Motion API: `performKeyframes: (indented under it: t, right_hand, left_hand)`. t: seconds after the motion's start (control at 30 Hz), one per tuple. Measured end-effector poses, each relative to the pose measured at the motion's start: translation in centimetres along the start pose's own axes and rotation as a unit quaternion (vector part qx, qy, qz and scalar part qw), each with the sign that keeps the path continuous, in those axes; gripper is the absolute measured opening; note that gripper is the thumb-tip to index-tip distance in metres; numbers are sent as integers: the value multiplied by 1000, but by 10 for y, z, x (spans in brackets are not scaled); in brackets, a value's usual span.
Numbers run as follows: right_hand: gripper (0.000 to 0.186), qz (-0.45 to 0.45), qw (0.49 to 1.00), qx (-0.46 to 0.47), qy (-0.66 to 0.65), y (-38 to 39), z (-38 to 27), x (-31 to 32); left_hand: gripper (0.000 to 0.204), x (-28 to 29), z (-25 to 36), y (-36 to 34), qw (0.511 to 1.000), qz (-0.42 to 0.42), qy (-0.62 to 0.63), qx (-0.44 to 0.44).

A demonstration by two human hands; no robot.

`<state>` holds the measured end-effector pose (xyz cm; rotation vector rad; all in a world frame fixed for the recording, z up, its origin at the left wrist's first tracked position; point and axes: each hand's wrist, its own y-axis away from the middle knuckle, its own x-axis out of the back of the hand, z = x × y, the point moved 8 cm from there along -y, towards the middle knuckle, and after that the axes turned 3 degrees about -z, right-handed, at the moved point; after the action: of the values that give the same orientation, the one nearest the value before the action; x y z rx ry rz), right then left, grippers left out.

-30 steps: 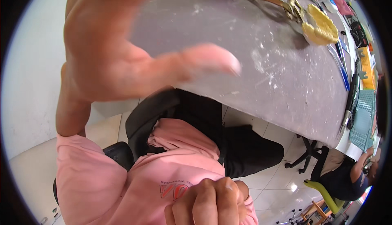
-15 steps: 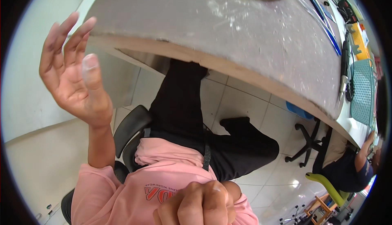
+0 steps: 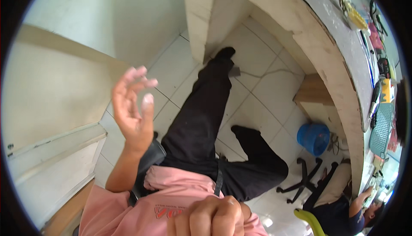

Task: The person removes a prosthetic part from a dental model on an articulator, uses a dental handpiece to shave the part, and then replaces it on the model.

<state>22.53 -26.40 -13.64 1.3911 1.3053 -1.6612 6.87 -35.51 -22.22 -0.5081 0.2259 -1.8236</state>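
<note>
Tiled floor (image 3: 268,103) now spreads beside the desk (image 3: 330,17), the view having swung. The right hand (image 3: 208,218) is curled, contents hidden; the left hand (image 3: 136,107), half-open, empty, has left the desk, where the yellow cast (image 3: 357,20) lies untouched.

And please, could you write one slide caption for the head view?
Left hand raised and open, right hand curled before a pink shirt, beside a workbench.
</note>
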Motion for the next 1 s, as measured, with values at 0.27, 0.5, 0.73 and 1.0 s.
performKeyframes:
  t: [0.27,0.5,0.73,1.0]
  right_hand:
    - [27,92,985,-73,128,99,18,-5]
    - [22,78,986,-126,78,118,45,-8]
    - [44,55,978,-50,197,109,41,-19]
    - [35,322,798,-10,510,183,-77,75]
  left_hand:
    - [52,32,-10,102,998,-44,-9,53]
    - [40,30,-34,172,977,-123,-79,152]
    - [39,14,-36,189,937,-277,-160,143]
    - [39,45,-45,169,960,-120,-173,183]
